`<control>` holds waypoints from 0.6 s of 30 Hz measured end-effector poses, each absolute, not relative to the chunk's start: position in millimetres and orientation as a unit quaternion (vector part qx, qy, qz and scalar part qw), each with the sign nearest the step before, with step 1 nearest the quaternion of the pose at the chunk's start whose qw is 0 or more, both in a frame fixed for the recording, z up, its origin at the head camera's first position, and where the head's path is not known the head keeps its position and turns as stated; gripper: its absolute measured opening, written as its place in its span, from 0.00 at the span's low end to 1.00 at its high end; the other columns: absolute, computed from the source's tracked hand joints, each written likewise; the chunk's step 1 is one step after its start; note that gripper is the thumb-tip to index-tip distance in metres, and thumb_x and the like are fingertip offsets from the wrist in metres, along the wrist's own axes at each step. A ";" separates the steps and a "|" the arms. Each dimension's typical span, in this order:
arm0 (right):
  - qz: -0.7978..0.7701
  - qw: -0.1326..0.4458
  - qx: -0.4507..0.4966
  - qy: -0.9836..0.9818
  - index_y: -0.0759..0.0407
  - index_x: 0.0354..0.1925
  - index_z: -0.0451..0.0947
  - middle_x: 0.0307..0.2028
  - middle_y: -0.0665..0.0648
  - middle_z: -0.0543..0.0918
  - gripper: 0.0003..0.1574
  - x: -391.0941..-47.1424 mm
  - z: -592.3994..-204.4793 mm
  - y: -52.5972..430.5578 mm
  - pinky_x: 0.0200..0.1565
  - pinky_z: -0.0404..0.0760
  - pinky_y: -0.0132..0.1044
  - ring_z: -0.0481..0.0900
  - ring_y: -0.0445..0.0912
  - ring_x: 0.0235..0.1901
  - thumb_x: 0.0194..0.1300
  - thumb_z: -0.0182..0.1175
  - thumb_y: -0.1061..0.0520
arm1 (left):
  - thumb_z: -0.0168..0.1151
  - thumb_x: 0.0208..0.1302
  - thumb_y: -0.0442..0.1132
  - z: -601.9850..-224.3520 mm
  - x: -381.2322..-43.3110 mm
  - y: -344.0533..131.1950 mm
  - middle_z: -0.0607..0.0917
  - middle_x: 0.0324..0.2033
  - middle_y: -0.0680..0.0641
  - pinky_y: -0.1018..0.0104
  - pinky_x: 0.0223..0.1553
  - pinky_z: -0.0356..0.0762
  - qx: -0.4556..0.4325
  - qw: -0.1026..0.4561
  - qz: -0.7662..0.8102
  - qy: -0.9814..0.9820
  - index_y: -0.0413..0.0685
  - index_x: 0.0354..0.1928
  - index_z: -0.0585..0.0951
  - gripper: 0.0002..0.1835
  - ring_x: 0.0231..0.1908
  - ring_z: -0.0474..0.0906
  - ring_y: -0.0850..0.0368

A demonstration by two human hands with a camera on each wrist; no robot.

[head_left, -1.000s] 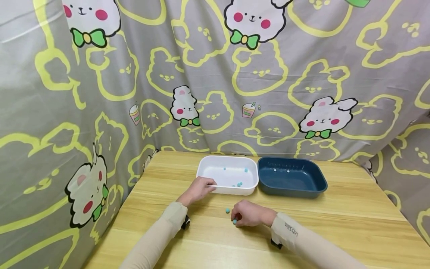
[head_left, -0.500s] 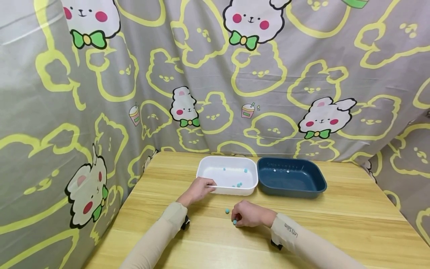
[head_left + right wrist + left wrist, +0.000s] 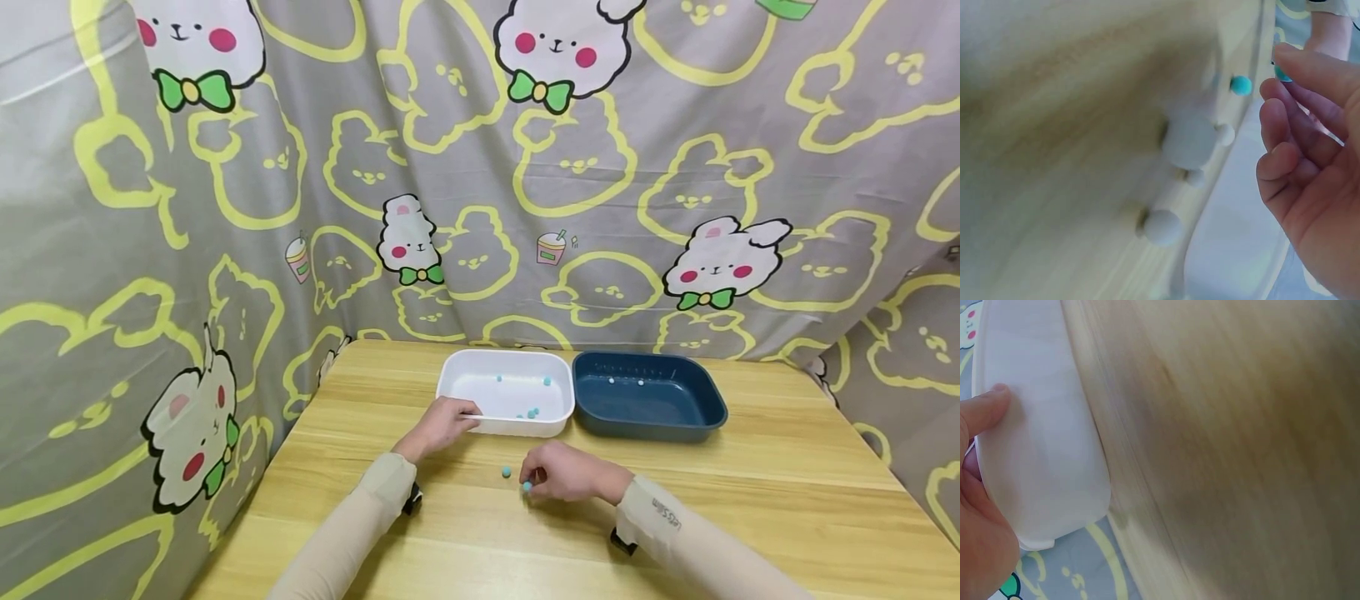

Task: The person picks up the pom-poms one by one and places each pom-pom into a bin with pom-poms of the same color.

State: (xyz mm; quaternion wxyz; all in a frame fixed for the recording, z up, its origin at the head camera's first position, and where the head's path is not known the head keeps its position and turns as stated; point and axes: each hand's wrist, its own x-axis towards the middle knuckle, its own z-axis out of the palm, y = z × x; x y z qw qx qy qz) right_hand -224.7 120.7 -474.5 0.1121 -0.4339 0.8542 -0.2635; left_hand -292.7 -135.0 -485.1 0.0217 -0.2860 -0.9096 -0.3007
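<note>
My left hand [image 3: 444, 423] grips the near left rim of a white plastic tray [image 3: 517, 427]. In the left wrist view its thumb [image 3: 991, 409] presses the outer wall and the other fingers go behind the rim. My right hand [image 3: 566, 473] pinches a small teal ball [image 3: 527, 487] between thumb and fingertips, close over the table in front of the trays. In the right wrist view that ball [image 3: 1282, 74] is mostly hidden by the fingers. Another teal ball [image 3: 506, 472] lies on the table just left of the right hand. Several small teal balls lie inside the white tray.
Against the white tray's right side stands a dark blue tray [image 3: 652, 429] with two small white balls [image 3: 641, 383] in it. The right wrist view shows several pale balls [image 3: 1163, 227] of different sizes on the wooden table [image 3: 795, 475]. A patterned curtain [image 3: 600, 183] hangs behind.
My right hand has risen a little with the pinched teal ball and shifted slightly right. The left hand keeps its grip on the white tray.
</note>
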 end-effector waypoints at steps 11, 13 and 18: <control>-0.279 0.073 -0.438 0.851 0.61 0.39 0.84 0.33 0.47 0.84 0.09 -230.1 -460.9 137.7 0.34 0.76 0.28 0.75 0.32 0.29 0.58 0.64 0.64 | 0.64 0.61 0.38 -483.2 -292.1 -135.5 0.84 0.27 0.61 0.70 0.34 0.75 -0.287 0.018 -0.300 -0.909 0.54 0.29 0.85 0.04 0.28 0.75 0.69; -0.285 0.066 -0.435 0.852 0.60 0.39 0.84 0.33 0.48 0.83 0.08 -231.1 -459.3 141.1 0.34 0.77 0.29 0.75 0.33 0.30 0.58 0.64 0.64 | 0.64 0.61 0.38 -483.3 -291.8 -135.4 0.84 0.27 0.60 0.70 0.35 0.75 -0.286 0.015 -0.302 -0.909 0.53 0.29 0.85 0.04 0.29 0.76 0.68; -0.302 0.055 -0.408 0.860 0.58 0.38 0.84 0.32 0.44 0.81 0.07 -234.7 -455.5 149.1 0.32 0.76 0.31 0.74 0.34 0.29 0.60 0.64 0.62 | 0.64 0.62 0.37 -483.2 -291.6 -134.8 0.84 0.27 0.60 0.69 0.35 0.75 -0.286 0.015 -0.300 -0.910 0.51 0.30 0.85 0.04 0.30 0.77 0.67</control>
